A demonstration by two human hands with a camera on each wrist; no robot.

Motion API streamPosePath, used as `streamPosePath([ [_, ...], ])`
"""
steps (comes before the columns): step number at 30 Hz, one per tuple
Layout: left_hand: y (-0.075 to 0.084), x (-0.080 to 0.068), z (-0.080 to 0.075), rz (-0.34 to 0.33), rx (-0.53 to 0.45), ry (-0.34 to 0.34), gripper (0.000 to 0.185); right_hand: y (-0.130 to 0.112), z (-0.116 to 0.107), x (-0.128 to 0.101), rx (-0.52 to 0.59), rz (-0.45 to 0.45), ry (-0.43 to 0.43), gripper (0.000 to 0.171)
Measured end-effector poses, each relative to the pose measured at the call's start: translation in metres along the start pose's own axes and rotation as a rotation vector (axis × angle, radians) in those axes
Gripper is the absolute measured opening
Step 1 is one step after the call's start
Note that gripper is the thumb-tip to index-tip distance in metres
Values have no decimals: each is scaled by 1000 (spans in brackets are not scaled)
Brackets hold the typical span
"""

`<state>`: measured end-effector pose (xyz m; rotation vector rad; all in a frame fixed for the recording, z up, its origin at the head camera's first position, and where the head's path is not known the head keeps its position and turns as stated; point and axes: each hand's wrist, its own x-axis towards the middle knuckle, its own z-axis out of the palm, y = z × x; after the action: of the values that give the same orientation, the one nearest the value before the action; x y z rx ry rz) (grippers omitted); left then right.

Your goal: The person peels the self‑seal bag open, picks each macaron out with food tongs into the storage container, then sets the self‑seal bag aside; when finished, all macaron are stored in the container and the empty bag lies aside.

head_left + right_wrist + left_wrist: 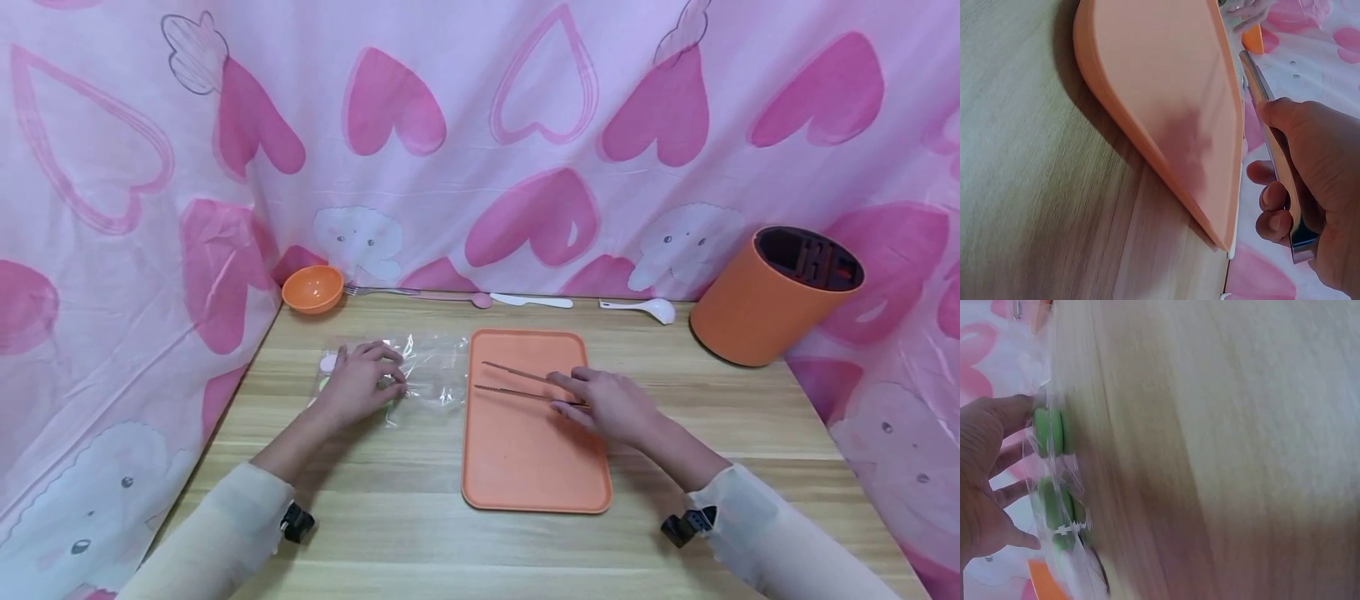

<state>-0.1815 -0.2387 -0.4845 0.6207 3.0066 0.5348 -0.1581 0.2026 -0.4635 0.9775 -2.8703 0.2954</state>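
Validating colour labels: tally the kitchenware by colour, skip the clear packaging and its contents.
Orange: 3 (tray, bowl, slotted holder)
Silver: 2 (tongs, fork)
White: 2 (knife, ladle)
Pink: 1 (spoon)
Total: 8

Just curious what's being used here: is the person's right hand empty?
No, the right wrist view shows the right hand gripping metal tongs between thumb and fingers.

Pink heart-patterned curtains (468, 29) enclose a pale wood-grain table (405, 542) on three sides.
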Motion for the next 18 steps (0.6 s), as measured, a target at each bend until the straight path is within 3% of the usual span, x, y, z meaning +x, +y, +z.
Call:
streamPosePath([
  [4, -1, -1, 1, -5, -42, 37, 5, -2, 1, 1, -8, -24, 5, 43],
  [10, -6, -3, 0, -13, -182, 113, 4, -5, 0, 6, -8, -29, -7, 44],
  [18, -5, -8, -6, -33, -271, 143, 7, -10, 4, 26, -21, -51, -29, 45],
])
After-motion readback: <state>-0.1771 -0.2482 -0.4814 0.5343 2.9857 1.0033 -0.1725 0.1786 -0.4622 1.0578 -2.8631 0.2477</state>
